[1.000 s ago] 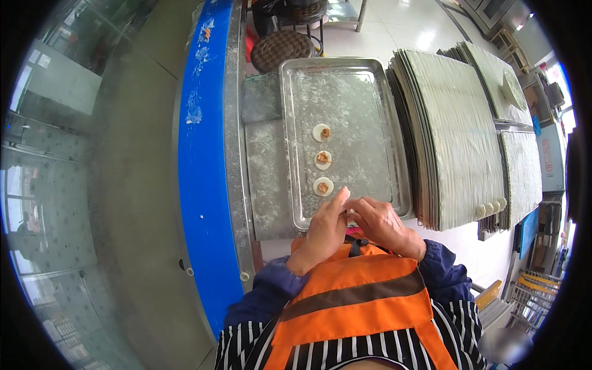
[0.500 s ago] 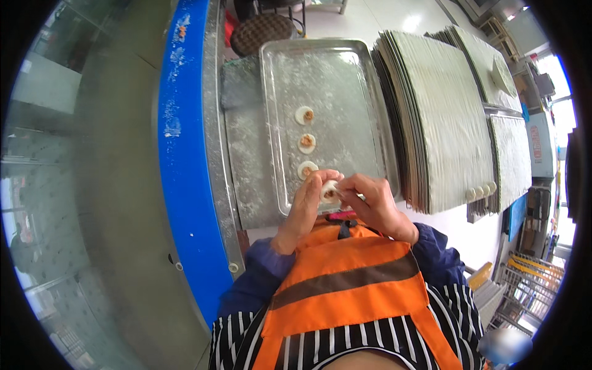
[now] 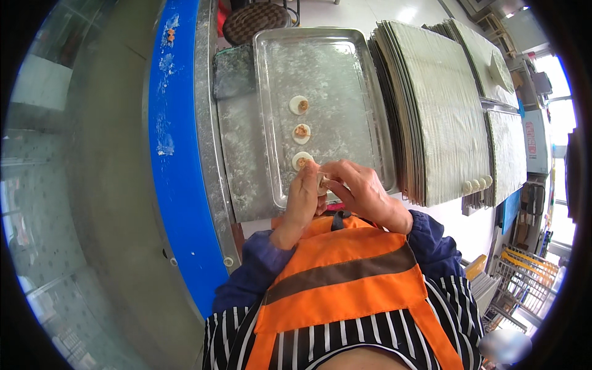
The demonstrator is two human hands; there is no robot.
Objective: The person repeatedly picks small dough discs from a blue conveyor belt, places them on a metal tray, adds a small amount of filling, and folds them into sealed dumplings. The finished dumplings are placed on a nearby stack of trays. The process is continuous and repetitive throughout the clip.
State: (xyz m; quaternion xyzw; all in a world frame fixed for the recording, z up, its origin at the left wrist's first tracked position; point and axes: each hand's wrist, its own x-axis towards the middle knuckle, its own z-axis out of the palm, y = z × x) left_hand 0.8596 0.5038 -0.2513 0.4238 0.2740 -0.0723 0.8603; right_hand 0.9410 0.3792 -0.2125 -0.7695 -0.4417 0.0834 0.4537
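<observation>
Close in front of my apron, a small dough wrapper with filling is held between both hands. My left hand cups it from the left, fingers curled round it. My right hand grips its right edge with thumb and fingers pinched together. Most of the wrapper is hidden by the fingers. Beyond them, three flat dough rounds topped with orange-brown filling lie in a column on a floured metal tray: a far one, a middle one and a near one, which sits just past my left fingertips.
Right of the tray rises a tall stack of thin grey boards, with several small white dough pieces at its near corner. A blue strip edges the surface on the left. Past the tray stands a round checked stool.
The wrapper has been drawn together, so its filling shows less between my fingers. My right hand has come in closer to my left. The whole view has shifted slightly.
</observation>
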